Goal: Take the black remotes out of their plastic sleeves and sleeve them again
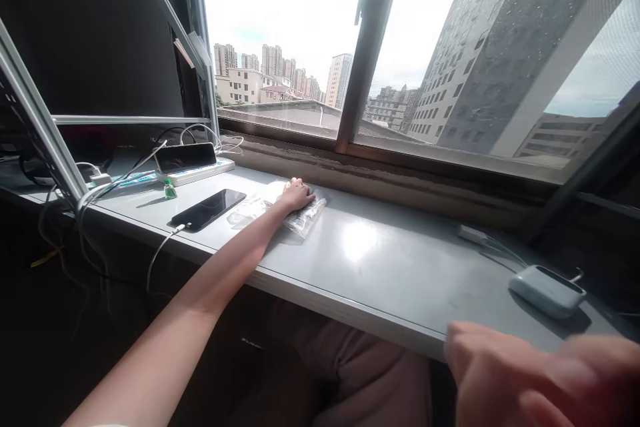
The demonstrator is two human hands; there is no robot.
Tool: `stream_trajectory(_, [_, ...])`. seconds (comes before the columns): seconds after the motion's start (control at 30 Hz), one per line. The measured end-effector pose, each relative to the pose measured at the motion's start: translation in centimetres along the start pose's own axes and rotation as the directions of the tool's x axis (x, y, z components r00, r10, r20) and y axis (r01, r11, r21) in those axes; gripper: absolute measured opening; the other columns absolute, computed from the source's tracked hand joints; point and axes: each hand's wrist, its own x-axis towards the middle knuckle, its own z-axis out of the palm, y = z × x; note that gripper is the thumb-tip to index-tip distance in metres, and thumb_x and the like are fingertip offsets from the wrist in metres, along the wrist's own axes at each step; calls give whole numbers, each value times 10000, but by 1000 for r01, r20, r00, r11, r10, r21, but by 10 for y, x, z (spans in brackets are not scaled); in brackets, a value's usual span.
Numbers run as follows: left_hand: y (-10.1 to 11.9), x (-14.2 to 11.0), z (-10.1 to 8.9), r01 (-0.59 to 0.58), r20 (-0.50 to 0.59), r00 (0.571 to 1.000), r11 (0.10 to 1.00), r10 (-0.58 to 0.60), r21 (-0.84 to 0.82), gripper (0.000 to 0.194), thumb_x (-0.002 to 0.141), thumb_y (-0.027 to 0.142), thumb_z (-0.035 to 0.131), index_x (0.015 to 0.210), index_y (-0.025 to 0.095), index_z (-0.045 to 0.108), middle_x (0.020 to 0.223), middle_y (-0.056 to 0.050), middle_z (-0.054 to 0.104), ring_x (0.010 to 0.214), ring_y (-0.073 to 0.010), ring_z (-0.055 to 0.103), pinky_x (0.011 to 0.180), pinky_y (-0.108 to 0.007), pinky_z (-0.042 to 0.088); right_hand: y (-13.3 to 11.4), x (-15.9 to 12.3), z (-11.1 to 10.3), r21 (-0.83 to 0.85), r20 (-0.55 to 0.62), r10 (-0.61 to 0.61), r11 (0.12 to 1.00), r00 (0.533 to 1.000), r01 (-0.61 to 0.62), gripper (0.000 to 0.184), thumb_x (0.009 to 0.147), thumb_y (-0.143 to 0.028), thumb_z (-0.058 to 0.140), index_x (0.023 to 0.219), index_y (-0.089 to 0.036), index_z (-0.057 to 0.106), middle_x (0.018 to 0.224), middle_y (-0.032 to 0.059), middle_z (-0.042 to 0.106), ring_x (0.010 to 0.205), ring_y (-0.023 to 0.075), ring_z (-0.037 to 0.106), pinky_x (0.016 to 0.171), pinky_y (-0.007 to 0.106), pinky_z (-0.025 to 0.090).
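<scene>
My left hand (297, 195) is at the far side of the desk, its fingers bent down over a crinkled clear plastic bag (306, 219). Part of the bag spreads out to the left behind my forearm. Low in the right corner, close to the camera, my right hand (525, 373) is blurred and cut off by the frame. Its fingers look curled in, and whatever they may hold is hidden. Left of my left arm, a black phone (209, 209) lies flat with a white cable plugged into its near end.
A small green-capped bottle (170, 189) stands behind the phone. Another phone (186, 156) leans by a white power strip (200, 173) with tangled cables. A pale blue device (547, 290) and a white adapter (471, 234) lie at right. Metal frame posts (43, 113) rise at left.
</scene>
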Motion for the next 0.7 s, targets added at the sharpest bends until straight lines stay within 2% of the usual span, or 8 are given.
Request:
stream_trajectory(0.07, [2, -1, -1, 3, 9, 1000, 1000, -3, 29, 494, 929, 540, 436, 1041, 170, 743, 1266, -175, 567, 1259, -335, 433, 1058, -496, 336, 17, 41, 13, 54, 5, 2, 999, 1000, -2, 111, 922, -467, 582, 974, -379, 624, 679, 35, 641, 602, 211, 628, 463, 322, 452])
stream_trajectory(0.17, [5, -3, -3, -9, 39, 999, 997, 6, 81, 561, 923, 595, 411, 1030, 161, 751, 1287, -191, 579, 1262, -354, 438, 1059, -513, 322, 66, 118, 35, 58, 201, 30, 997, 979, -42, 294, 793, -540, 689, 795, -254, 622, 846, 46, 697, 746, 213, 641, 530, 296, 457])
stream_trajectory(0.23, [7, -4, -6, -11, 72, 997, 994, 4, 105, 567, 926, 599, 402, 1032, 163, 748, 1291, -190, 595, 1257, -351, 459, 1055, -504, 328, 105, 161, 47, 24, 299, 124, 990, 946, -137, 354, 725, -574, 715, 731, -227, 642, 904, 72, 706, 837, 231, 637, 591, 295, 472])
stream_trajectory(0.3, [8, -6, -8, -11, 85, 996, 992, 0, 128, 554, 936, 582, 396, 1024, 161, 745, 1274, -189, 618, 1244, -345, 490, 1043, -484, 346, 140, 187, 56, -27, 277, 276, 960, 921, -279, 333, 724, -552, 714, 730, -222, 666, 868, 81, 707, 839, 235, 638, 638, 305, 484])
stream_trajectory(0.4, [11, -9, -11, -41, 72, 997, 990, 31, 136, 519, 944, 557, 398, 999, 171, 741, 1186, -175, 676, 1158, -323, 580, 974, -415, 409, 177, 195, 68, -116, 163, 382, 923, 910, -367, 306, 784, -521, 681, 707, -225, 686, 823, 82, 708, 846, 251, 646, 693, 330, 502])
stream_trajectory(0.47, [14, -11, -12, -59, 66, 997, 990, 50, 127, 497, 938, 556, 410, 973, 186, 740, 1101, -160, 712, 1072, -304, 637, 893, -368, 451, 191, 188, 75, -202, 265, 359, 928, 895, -312, 301, 828, -492, 664, 713, -220, 721, 833, 84, 719, 881, 265, 653, 773, 354, 509])
stream_trajectory(0.57, [21, -12, -11, -25, 45, 999, 992, 19, 127, 474, 920, 553, 442, 932, 185, 740, 1027, -158, 728, 1021, -305, 667, 811, -343, 473, 197, 178, 84, -282, 394, 251, 948, 884, -144, 231, 896, -374, 615, 780, -246, 768, 1016, 59, 727, 1000, 275, 637, 928, 398, 471])
stream_trajectory(0.7, [20, -8, -10, 38, 35, 999, 999, -38, -11, 437, 848, 575, 533, 788, 183, 717, 822, -119, 723, 889, -303, 683, 713, -328, 476, 190, 173, 95, -407, 417, 234, 912, 878, -49, 187, 932, -338, 594, 964, -310, 776, 1187, 24, 686, 1199, 322, 533, 1058, 506, 370])
